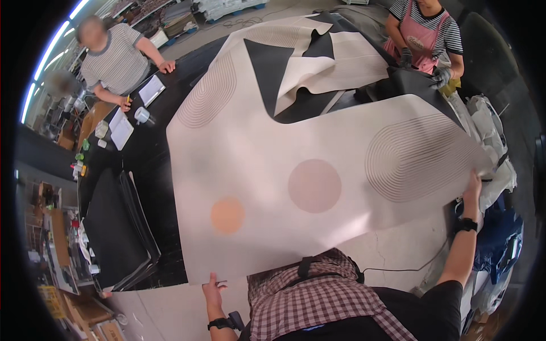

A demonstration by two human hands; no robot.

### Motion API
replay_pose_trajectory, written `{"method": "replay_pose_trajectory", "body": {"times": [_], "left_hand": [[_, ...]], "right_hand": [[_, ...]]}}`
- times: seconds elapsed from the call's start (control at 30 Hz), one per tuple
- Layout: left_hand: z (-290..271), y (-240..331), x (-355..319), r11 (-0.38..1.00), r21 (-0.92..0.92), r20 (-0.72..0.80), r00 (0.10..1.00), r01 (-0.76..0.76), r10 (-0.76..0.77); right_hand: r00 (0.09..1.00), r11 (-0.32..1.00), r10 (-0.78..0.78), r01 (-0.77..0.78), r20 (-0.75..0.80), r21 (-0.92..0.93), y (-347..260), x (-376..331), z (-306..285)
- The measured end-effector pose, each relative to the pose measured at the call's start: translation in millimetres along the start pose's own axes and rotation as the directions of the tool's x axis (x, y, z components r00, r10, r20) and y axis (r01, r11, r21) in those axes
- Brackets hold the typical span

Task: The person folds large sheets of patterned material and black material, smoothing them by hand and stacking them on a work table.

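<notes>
A large, flexible cream printed sheet (256,165) spreads before me, with an orange circle, a dusty-pink circle and fine concentric lines. A notch with a rounded corner is cut into its far side. Its near edge hangs past the table, in front of my checked apron. My left hand (212,295) is at the near left corner, thumb on the edge and a finger stretched to the right. At the right end, my right hand (472,189) grips the sheet's edge, its fingers partly hidden. Beyond the notch lies a crumpled part of similar printed material (347,62).
The black table (165,238) bears stacked dark sheets (116,227), a mug (143,116) and papers (151,91). One person (116,57) leans at the far left; another in a pink apron (418,34) and gloves stands far right. White bags (486,122) and a floor cable (406,269) are to the right.
</notes>
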State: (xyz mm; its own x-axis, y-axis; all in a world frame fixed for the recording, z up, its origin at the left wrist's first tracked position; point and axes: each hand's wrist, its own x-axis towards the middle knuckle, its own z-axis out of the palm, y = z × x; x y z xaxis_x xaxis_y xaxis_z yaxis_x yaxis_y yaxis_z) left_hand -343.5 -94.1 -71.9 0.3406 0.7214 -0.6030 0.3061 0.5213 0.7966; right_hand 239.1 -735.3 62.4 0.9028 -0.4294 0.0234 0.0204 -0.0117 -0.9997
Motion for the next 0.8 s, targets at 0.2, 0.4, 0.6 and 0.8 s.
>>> {"method": "replay_pose_trajectory", "body": {"times": [0.2,0.4,0.6,0.8], "left_hand": [[-16.3,7.2,12.1,0.991,0.050,0.128,0.984,0.122,-0.127],[-27.1,11.9,9.4,0.989,0.096,0.289,0.947,0.115,-0.138],[-28.6,17.4,16.7,0.972,0.164,0.394,0.892,0.168,-0.221],[-44.5,24.0,24.0,0.932,0.221,0.502,0.786,0.288,-0.362]], "right_hand": [[0.918,0.851,-0.324,0.388,0.227,-0.353,-1.3,-104.0,132.7],[0.191,0.295,-0.291,0.950,0.937,-0.102,-20.6,-285.9,204.0],[0.141,0.340,0.032,0.929,0.990,-0.143,80.5,-333.6,171.0],[0.204,0.437,-0.095,0.888,0.974,-0.143,60.1,-349.1,167.6]]}}
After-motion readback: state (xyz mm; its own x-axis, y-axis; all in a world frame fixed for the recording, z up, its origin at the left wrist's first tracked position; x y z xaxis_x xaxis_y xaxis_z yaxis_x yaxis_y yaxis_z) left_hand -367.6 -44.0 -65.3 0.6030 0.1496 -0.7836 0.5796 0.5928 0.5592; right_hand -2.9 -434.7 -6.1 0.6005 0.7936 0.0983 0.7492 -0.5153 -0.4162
